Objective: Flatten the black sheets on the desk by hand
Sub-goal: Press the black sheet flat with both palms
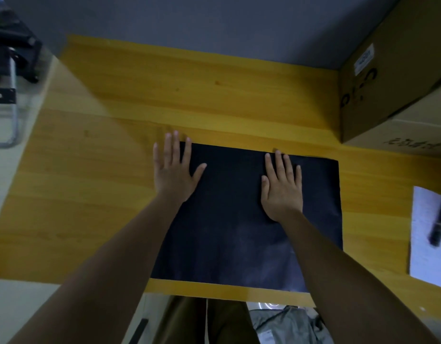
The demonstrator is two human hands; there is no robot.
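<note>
A black sheet (pixel 229 219) lies flat on the yellow wooden desk (pixel 189 95), close to the desk's near edge. My left hand (pixel 175 167) rests palm down over the sheet's far left corner, fingers spread, partly on the wood. My right hand (pixel 281 187) presses palm down on the sheet's upper right part, its fingertips at the far edge. Neither hand grips anything. I cannot tell whether more than one sheet is stacked there.
Stacked cardboard boxes (pixel 393 78) stand at the desk's far right. A white paper (pixel 427 234) with a dark pen (pixel 440 222) on it lies at the right edge. A chair frame (pixel 8 78) stands left of the desk. My legs show below the near edge.
</note>
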